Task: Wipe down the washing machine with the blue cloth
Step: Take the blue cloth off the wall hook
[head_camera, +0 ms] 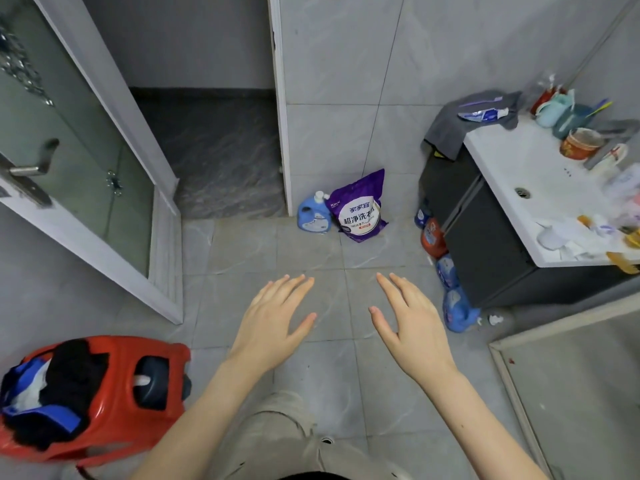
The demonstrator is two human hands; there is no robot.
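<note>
Preparatory step: the left hand [273, 320] and right hand [412, 322] hover over the floor [311, 247] at 6 o'clock, fingers extended and empty; neither blue cloth nor washing machine is identifiable, so the next move probably requires locating the cloth.

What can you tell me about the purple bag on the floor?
The purple bag looks like glossy plastic film, with a white round label bearing Chinese characters. It stands upright on the grey tiled floor at the foot of the tiled wall, its top closed. A blue bottle stands close beside it.
</note>
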